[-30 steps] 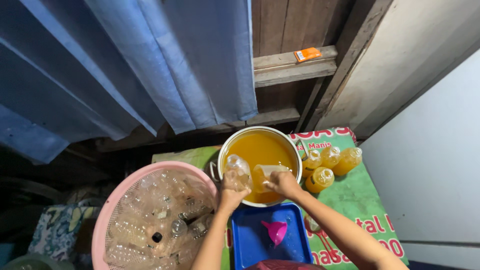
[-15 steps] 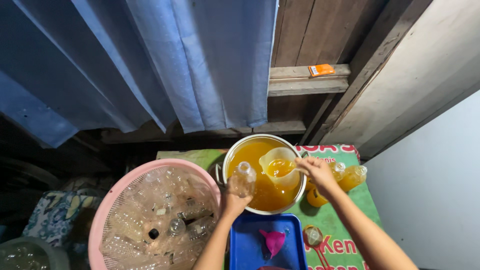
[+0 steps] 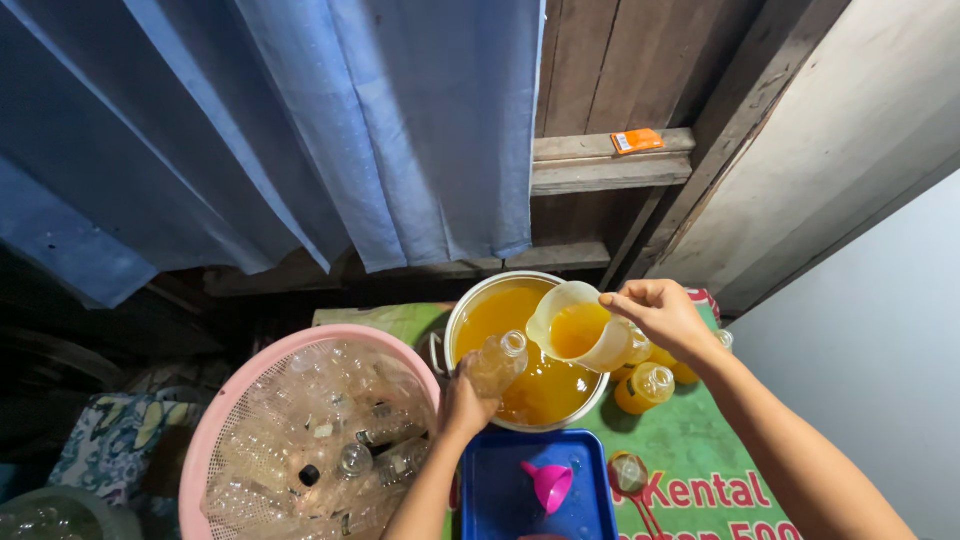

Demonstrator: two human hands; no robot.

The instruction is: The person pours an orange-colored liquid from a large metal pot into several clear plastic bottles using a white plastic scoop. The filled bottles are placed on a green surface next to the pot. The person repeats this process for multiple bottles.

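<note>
Right hand (image 3: 662,315) lifted jug (image 3: 578,338) (full of orange liquid) from pot (image 3: 470,310); left hand (image 3: 465,405) tilted bottle (image 3: 498,363).

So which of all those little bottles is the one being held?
The clear bottle in the left hand, tilted over the pot of orange liquid. The others lie in the pink basket or stand filled on the green mat.

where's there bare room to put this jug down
Free: the blue tray left of the pink funnel, and green mat between the filled bottles and its lettering. Crowded: the pink basket of empty bottles; the pot is full of liquid.
</note>
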